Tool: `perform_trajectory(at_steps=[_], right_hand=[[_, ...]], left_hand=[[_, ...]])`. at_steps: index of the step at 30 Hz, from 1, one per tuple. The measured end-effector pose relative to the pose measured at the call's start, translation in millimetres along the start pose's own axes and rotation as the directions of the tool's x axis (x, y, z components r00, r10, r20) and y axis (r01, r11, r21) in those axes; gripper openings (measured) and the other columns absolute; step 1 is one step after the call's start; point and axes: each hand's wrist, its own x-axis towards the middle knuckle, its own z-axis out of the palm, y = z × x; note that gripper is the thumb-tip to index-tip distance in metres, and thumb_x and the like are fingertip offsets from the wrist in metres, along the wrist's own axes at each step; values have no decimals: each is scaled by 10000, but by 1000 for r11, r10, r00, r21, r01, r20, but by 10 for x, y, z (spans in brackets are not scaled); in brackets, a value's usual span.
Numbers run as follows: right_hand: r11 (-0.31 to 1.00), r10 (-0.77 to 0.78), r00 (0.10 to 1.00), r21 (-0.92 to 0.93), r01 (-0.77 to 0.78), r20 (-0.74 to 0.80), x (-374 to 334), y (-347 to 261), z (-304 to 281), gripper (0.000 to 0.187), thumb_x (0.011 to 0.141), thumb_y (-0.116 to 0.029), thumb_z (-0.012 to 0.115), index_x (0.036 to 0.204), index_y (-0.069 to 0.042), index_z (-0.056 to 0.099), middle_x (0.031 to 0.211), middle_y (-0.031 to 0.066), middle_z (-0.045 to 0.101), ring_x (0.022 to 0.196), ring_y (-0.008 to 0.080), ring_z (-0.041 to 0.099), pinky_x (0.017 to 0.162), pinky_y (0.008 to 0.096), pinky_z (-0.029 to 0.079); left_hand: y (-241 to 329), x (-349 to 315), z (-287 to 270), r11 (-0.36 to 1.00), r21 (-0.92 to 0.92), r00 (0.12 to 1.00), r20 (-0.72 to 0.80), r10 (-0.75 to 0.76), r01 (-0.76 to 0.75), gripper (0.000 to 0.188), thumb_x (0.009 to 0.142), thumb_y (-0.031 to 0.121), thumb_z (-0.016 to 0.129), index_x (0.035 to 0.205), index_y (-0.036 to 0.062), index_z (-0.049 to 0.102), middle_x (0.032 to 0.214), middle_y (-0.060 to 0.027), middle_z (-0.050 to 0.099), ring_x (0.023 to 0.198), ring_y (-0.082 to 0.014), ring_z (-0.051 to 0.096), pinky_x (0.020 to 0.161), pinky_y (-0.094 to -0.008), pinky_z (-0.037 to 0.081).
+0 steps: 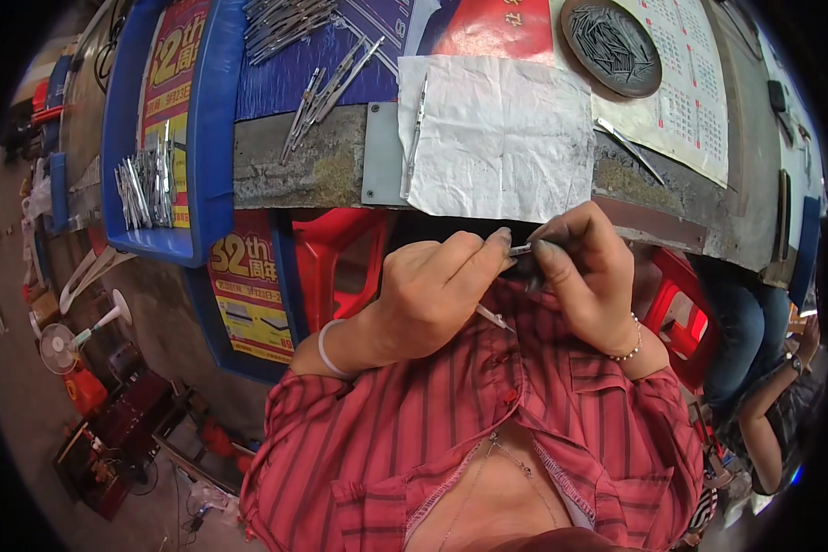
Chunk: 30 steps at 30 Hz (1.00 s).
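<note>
Fingers of your L hand [432, 293] curl tight & pinch a small metal pc [521, 248], other end pinched by your R hand [587, 267], also nearly closed, just off near edge of tabletop [336, 175]; slim rod [494, 318] juts from under L hand, can't tell if same pc. Beyond: white sheet [501, 138] w/ metal stick [419, 124], brown dish [637, 90] of dark pins [616, 41] to R, blue tray [152, 241] to L

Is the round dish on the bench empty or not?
Not empty: the round dish holds a loose pile of thin dark pieces.
</note>
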Motion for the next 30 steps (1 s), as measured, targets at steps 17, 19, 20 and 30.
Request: perform_trajectory(at_steps=[17, 19, 20, 30], right_hand=[[988, 27, 1000, 150, -27, -3, 30, 107, -105, 97, 941, -75, 510, 931, 20, 498, 774, 35, 569, 635, 56, 536, 573, 193, 430], [985, 39, 999, 166, -39, 2, 26, 102, -118, 115, 943, -92, 513, 922, 16, 484, 804, 59, 572, 642, 76, 534, 588, 209, 439], [982, 52, 999, 180, -53, 10, 25, 99, -124, 135, 945, -109, 516, 912, 13, 470, 834, 82, 575, 650, 95, 532, 604, 225, 447], [961, 30, 998, 278, -16, -48, 49, 99, -332, 127, 951, -110, 494, 941, 16, 495, 810, 72, 591, 634, 93, 547, 609, 220, 449]], left_hand=[[155, 132, 29, 989, 138, 997, 51, -50, 43, 299, 710, 43, 728, 994, 0, 644, 697, -59, 546, 458, -177, 484, 407, -306, 365], [159, 147, 43, 989, 143, 998, 55, -43, 34, 300, 710, 42, 727, 995, -3, 642, 694, -58, 544, 458, -176, 484, 407, -305, 365], [161, 158, 49, 989, 146, 998, 56, -37, 29, 301, 711, 40, 725, 996, -5, 639, 692, -57, 542, 458, -176, 484, 407, -303, 364], [259, 485, 35, 994, 67, 984, 153, -90, 81, 242, 727, 21, 708, 954, 1, 629, 718, -97, 562, 516, -239, 550, 447, -325, 411]])
